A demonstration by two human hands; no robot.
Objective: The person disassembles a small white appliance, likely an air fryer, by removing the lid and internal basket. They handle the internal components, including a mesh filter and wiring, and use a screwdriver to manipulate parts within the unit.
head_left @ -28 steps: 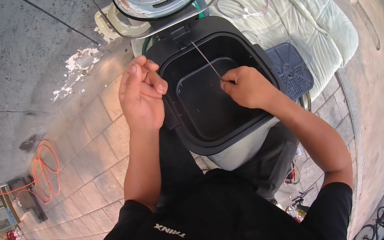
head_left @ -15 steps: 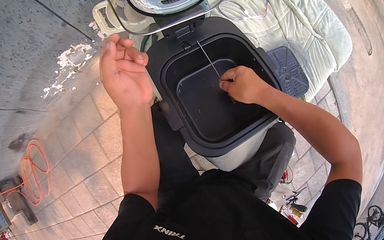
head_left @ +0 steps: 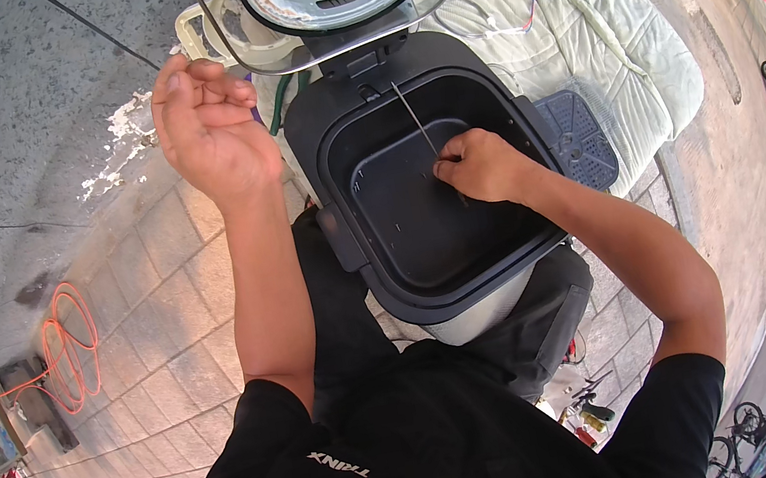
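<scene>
In front of me stands a black square-topped cooking appliance (head_left: 306,140) with a dark inner pot (head_left: 421,222). Its lid (head_left: 351,3) is swung up at the back, showing a round metal underside with rusty stains. My right hand (head_left: 482,167) is closed over the pot, pinching a long thin metal rod (head_left: 413,112). The rod's tip reaches the back rim near the hinge; its other end is hidden in the fingers. My left hand (head_left: 213,131) is raised left of the appliance, palm up, fingers loosely bent and apart, holding nothing.
A pale quilted cover (head_left: 585,53) lies behind and right. A dark perforated tray (head_left: 579,140) sits beside the appliance. Hand tools (head_left: 589,412) lie by my right leg. An orange cable (head_left: 65,338) is coiled on the paving at left. A cream plastic frame (head_left: 213,39) stands behind.
My left hand has moved left and slightly up, away from the appliance. The right hand has shifted slightly and keeps the rod at the back rim.
</scene>
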